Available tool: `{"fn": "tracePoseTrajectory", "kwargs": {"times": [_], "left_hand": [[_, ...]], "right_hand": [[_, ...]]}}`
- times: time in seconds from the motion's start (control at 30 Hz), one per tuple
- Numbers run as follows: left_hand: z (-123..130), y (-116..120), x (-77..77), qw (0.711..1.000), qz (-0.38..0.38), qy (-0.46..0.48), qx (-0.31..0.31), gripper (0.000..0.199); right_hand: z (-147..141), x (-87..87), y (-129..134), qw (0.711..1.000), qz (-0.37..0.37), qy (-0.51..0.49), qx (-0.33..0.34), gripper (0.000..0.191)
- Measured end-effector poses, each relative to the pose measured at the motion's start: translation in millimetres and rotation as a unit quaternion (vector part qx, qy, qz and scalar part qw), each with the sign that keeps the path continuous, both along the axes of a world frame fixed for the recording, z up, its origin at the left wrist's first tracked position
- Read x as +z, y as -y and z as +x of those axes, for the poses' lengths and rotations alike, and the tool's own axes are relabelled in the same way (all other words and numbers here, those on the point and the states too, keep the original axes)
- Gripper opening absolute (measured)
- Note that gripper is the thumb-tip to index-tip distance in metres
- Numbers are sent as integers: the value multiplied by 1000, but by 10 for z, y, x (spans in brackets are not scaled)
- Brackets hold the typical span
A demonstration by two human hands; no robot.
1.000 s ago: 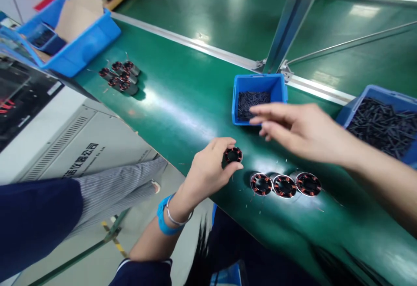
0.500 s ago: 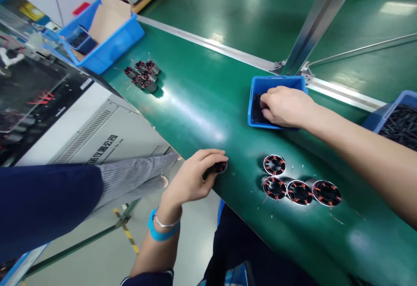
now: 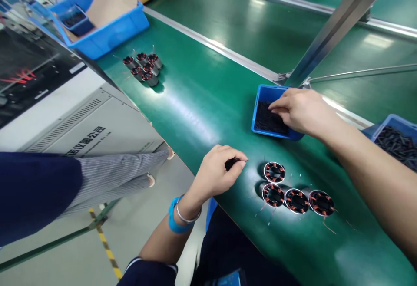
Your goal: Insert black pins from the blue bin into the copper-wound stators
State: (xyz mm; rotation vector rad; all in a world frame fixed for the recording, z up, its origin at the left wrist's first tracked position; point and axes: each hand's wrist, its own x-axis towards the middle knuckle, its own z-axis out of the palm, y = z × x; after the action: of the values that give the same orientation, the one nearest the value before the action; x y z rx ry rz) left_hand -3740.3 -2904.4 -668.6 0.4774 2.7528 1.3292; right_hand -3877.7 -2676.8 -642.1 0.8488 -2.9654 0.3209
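My left hand is closed around a dark stator over the green table's near edge, its fingers hiding most of the piece. With the fingertips pinched together, my right hand is over the small blue bin of thin black pieces; what the fingertips hold is too small to make out. Right of my left hand, several round wound stators with copper coils stand on the table, one behind a row of three, the rightmost trailing a loose wire.
Another group of stators stands at the far left. Beyond it sits a large blue crate with cardboard inside. A bin of black pieces is at the right. A metal post rises behind the small bin. Another person's legs show at left.
My left hand has moved right and slightly up with the stator. My right hand has lifted a little from the black pieces, its fingers pinched. The view has shifted slightly.
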Motion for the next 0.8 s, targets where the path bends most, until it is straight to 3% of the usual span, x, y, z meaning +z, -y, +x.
{"fn": "tracePoseTrajectory", "kwargs": {"times": [0.1,0.2,0.3,0.8], "left_hand": [[16,-8,-52,999,34,2,5,13],[35,-19,-96,998,62,-3,8,13],[45,-29,-116,997,74,-8,8,12],[41,-29,-113,996,83,-10,4,10]], "right_hand": [[293,128,73,993,-114,8,34,21],[622,177,201,962,-196,140,129,20],[797,137,284,950,-175,206,155,21],[799,123,280,953,-152,208,161,22]]}}
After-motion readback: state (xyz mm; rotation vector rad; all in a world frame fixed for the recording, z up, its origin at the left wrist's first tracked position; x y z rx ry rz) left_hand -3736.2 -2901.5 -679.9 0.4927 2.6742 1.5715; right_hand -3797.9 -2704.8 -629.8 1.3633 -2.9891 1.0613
